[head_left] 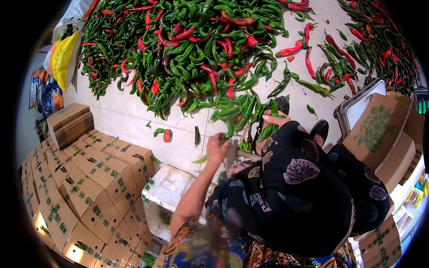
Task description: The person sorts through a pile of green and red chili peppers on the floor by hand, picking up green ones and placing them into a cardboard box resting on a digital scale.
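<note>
My left hand (217, 148) is just short of the near edge of a large heap of green and red chili peppers (192, 53). Its fingers are bent, with the thumb apart, and nothing shows between them. Close to its fingertips are green peppers (229, 128); some beyond them are smeared by motion. Past my knee, my right hand (278, 119) has its fingers closed around green chili peppers (267, 132), partly hidden by dark leaf-print trousers (286, 192). Between the hands, more green peppers (244, 146) lie by a narrow container edge, mostly hidden.
Stacked printed cardboard boxes (89, 187) fill the left, with flattened cartons (71, 123) on top. A white foam box (167, 185) stands beside my left forearm. At right are another carton (380, 125), a metal tray (364, 105) and a second pepper heap (389, 44).
</note>
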The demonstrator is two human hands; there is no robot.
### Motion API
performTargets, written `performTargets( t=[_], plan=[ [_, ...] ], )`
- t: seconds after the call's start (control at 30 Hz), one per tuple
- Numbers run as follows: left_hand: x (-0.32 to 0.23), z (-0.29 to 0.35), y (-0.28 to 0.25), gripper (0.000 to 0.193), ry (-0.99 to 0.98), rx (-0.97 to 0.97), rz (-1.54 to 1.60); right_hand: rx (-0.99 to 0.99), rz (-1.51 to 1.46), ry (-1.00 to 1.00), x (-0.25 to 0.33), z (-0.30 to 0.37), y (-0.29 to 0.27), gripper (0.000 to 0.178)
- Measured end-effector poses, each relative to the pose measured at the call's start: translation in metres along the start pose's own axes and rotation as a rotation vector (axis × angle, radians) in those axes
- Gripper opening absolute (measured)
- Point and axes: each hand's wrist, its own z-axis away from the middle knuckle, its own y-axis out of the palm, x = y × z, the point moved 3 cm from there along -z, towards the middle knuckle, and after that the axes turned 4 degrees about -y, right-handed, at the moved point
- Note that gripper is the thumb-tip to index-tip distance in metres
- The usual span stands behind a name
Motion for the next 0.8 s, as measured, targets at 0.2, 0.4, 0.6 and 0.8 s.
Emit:
performTargets(
  t=[0.2,0.4,0.6,0.8],
  plan=[
    [-0.021,-0.003,0.028,0.026,-0.231,-0.042,0.237,0.01,0.145,0.044,0.005,0.005,0.012,0.033],
    [-0.14,0.004,0.004,0.022,0.331,0.074,0.236,0.174,0.435,0.06,-0.012,-0.024,0.004,0.04],
    [-0.092,-0.038,-0.019,0.035,0.329,-0.256,-0.1,-0.005,-0.006,0.13,0.049,0.019,-0.001,0.03],
    [-0.076,-0.078,-0.007,0.044,0.432,-0.293,-0.524,0.035,-0.087,0.086,0.017,0.004,-0.011,0.028]
  ],
)
